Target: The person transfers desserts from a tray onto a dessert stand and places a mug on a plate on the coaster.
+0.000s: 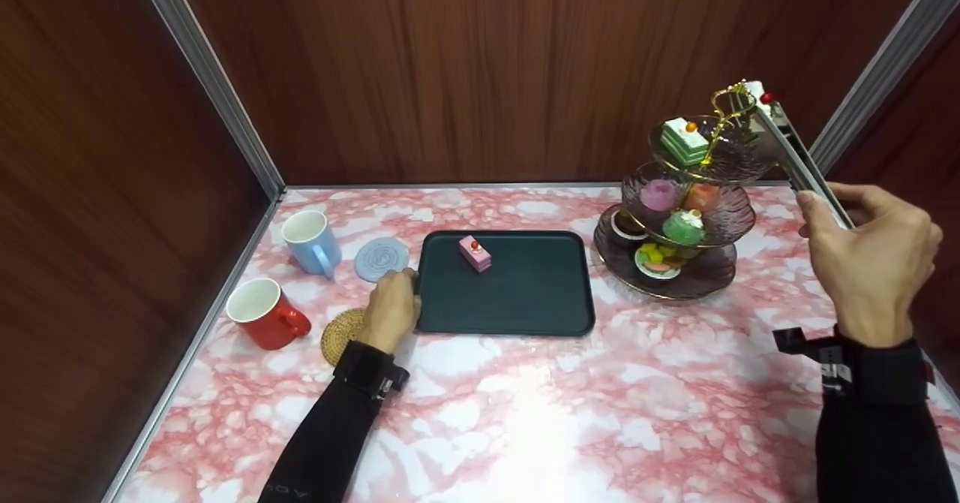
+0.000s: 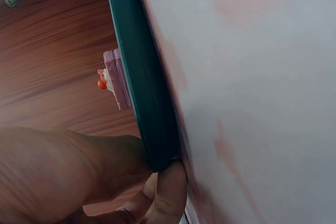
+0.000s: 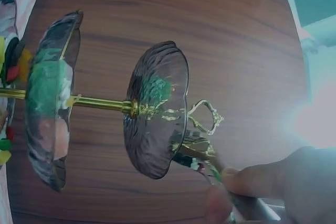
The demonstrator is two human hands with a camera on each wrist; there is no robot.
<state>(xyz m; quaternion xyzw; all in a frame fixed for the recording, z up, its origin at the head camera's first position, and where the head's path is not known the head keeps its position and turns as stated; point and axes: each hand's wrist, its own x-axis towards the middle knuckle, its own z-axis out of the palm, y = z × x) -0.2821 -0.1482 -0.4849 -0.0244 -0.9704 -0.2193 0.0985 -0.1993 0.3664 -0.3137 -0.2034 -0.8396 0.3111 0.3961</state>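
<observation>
My left hand (image 1: 391, 308) pinches the tray (image 1: 532, 289) at its 9 o'clock edge, probably to stop it sliding. Right hand (image 1: 874, 255) grasps metal tongs (image 1: 804, 167) near the back end, likely keeping knuckles clear of the stand (image 1: 709, 274) at the tray's 2 o'clock. Cherry-topped cake (image 1: 755, 93) looks clamped in the tips, by the top tier. Pink slice (image 1: 476, 255) sits at the tray's 11, leaving room.

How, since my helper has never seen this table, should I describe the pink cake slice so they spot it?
Find the dark rectangular tray on the marbled table, its left edge pinched by the left hand. The pink cake slice lies toward the tray's far left corner. It is the only sweet on the tray; the similar green slice sits high on the tiered stand.
</observation>
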